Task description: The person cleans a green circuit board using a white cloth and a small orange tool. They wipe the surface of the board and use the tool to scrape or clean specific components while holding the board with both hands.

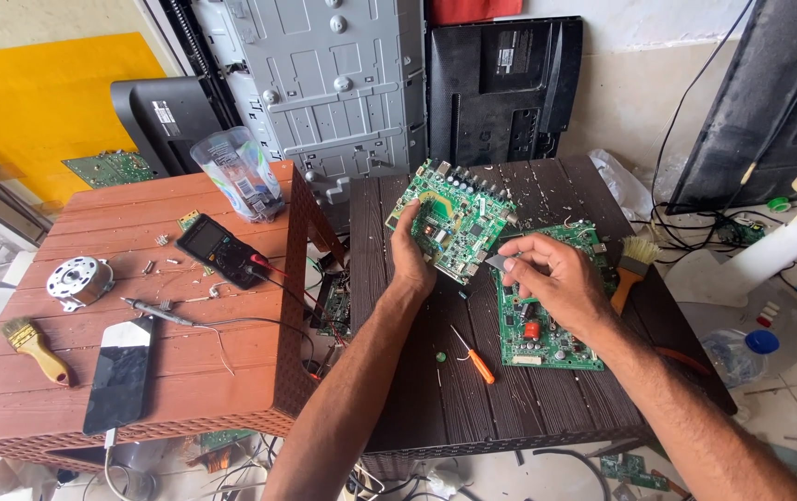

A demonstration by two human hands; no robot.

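A dark-screened phone (120, 374) lies flat on the red-brown table (37, 390), near a black multimeter (217, 249).

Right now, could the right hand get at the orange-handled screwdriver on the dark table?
Probably yes: the screwdriver lies bare on the dark table, near the right hand, though that hand pinches a small grey part.

This is an electronics repair workshop: dismantled television panels (343, 83) lean on the wall, green circuit boards (547, 311) lie on the dark surface (417, 390), and a multimeter (219, 249), a soldering iron (157, 312) and brushes (35, 345) lie around.
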